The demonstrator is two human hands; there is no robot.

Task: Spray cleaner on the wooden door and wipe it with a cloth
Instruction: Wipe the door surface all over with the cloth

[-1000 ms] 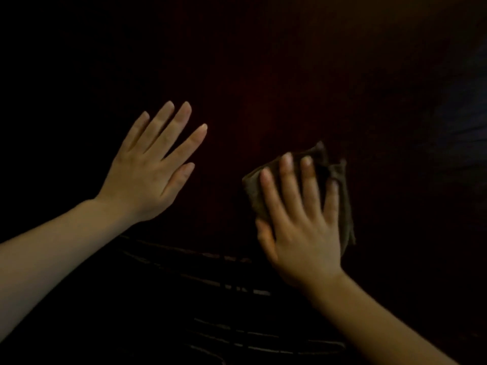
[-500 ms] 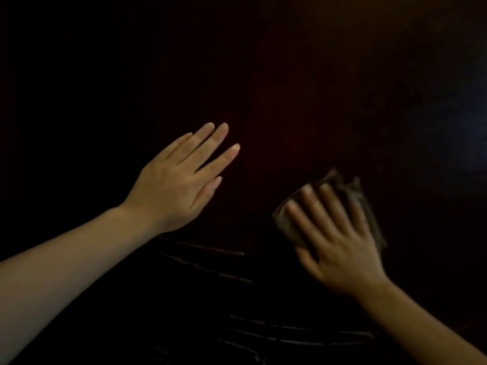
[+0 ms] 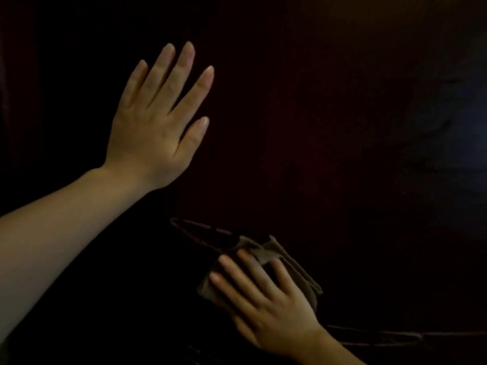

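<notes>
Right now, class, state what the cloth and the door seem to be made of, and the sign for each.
The cloth: soft fabric, dull brownish, matte; it folds and crumples under the right hand. The door: probably wood with a dark reddish, slightly glossy finish; faint streaks and a pale sheen at right suggest it, but the dim light leaves it open.

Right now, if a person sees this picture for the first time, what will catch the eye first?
Against the very dark wooden door, two bare hands stand out. The left hand, at the upper left, is held flat with its fingers straight and spread; whether it touches the door cannot be told. The right hand, at the lower centre, presses a crumpled brownish cloth to the door with straight fingers.
</notes>
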